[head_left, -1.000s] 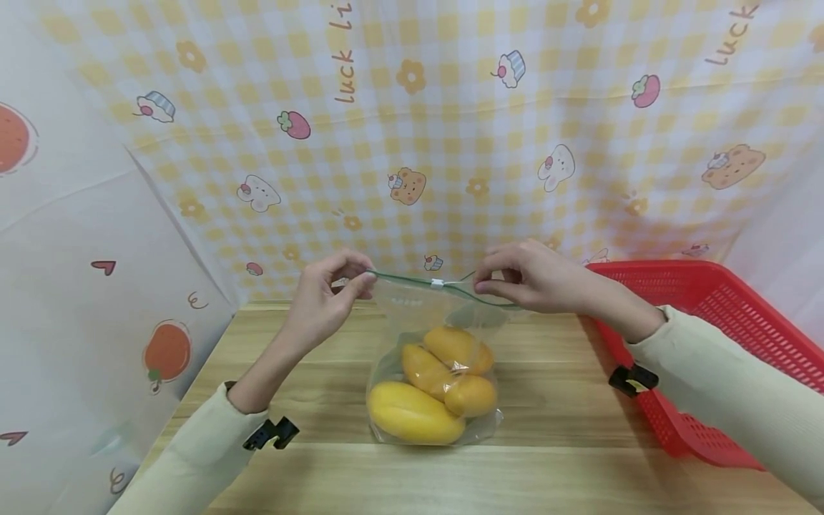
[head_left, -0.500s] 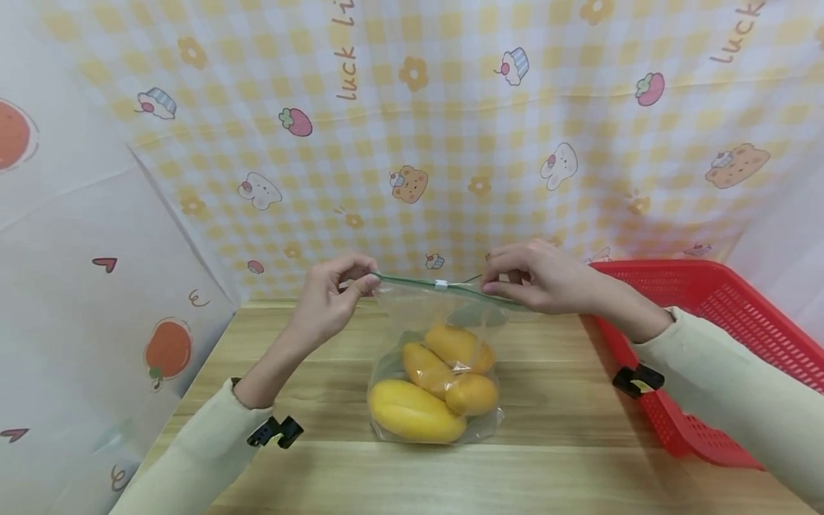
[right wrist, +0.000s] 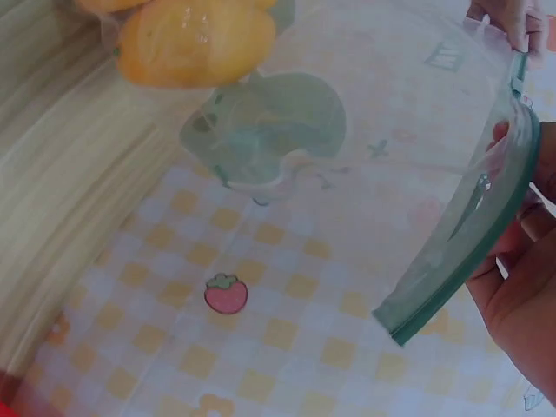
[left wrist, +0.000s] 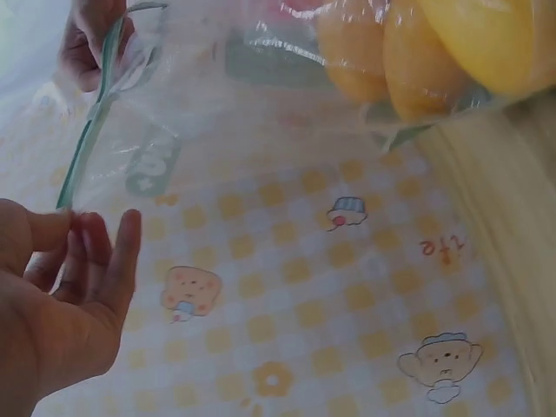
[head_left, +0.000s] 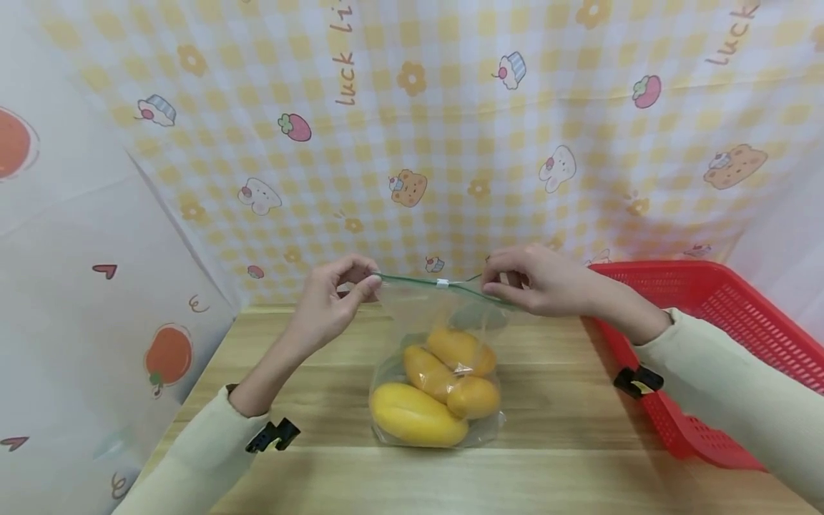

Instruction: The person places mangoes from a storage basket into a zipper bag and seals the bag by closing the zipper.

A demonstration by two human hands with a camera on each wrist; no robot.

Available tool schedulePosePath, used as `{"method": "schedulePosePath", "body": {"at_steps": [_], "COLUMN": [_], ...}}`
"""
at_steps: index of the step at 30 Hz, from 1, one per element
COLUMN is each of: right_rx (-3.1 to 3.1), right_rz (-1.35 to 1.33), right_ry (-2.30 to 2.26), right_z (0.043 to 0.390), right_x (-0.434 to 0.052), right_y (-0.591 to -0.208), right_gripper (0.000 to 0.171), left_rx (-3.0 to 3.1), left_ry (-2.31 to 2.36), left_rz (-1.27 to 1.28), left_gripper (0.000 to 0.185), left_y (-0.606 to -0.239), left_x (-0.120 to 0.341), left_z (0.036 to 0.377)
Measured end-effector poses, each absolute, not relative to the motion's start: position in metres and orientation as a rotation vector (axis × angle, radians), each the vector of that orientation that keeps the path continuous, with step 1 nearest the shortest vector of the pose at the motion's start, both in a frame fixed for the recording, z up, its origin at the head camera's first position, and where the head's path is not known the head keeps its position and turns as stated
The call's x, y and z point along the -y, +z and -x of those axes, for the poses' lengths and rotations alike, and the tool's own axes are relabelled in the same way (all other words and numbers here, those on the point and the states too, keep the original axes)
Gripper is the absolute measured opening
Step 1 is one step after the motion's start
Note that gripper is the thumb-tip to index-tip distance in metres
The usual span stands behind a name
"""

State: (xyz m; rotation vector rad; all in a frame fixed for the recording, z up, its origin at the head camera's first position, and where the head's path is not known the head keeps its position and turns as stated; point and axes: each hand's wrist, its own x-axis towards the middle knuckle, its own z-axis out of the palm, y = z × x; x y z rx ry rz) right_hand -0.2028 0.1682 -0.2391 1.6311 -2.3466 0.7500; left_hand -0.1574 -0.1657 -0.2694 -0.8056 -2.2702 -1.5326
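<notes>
A clear zip bag [head_left: 412, 315] with a green top edge stands on the wooden table, holding several mangoes [head_left: 428, 370] and a larger yellow melon-like fruit [head_left: 418, 415]. My left hand [head_left: 328, 300] pinches the left end of the green edge between thumb and fingers. Toward the other end, my right hand [head_left: 537, 279] pinches the edge too. Between the hands sits a white slider [head_left: 442, 284] on the zip. Right of the slider the two green strips [right wrist: 486, 226] stand apart; left of it they lie together. In the left wrist view, the left fingertips [left wrist: 91, 230] hold the strip's corner.
A red plastic basket [head_left: 695, 275] stands at the right of the wooden table [head_left: 309, 472], partly behind the right forearm. A yellow checked cloth [head_left: 360, 143] hangs behind the table, and a white printed cloth [head_left: 84, 286] hangs at the left.
Both hands and the bag's top edge have shifted very slightly to the right in the head view. The grip of each hand and the fruit in the bag look unchanged.
</notes>
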Motion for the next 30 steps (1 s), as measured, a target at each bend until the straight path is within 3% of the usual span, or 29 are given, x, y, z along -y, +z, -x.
{"method": "schedulePosePath", "body": {"at_steps": [7,20,25,30], "right_rx": [2.34,2.234,2.252,2.229], "right_rz": [-1.641,-1.652,-1.586,-1.57], "right_ry": [0.798,0.75,0.784,0.803], "right_z": [0.204,0.205,0.204,0.205], "right_x": [-0.165,-0.155,-0.154,-0.148], "right_y": [-0.24,-0.245,-0.245,-0.251], "right_gripper": [0.015,0.016,0.007,0.026], "left_rx": [2.404,2.378,2.412,2.416], "left_ry": [-1.289,-1.329,-1.363,-1.258], "left_rz": [0.855,0.956,0.928,0.968], "left_gripper": [0.013,0.005,0.004,0.006], "left_y": [-0.258,-0.262,-0.266,-0.265], "left_x": [0.166,0.162,0.163,0.162], "left_z": [0.15,0.152,0.153,0.154]}}
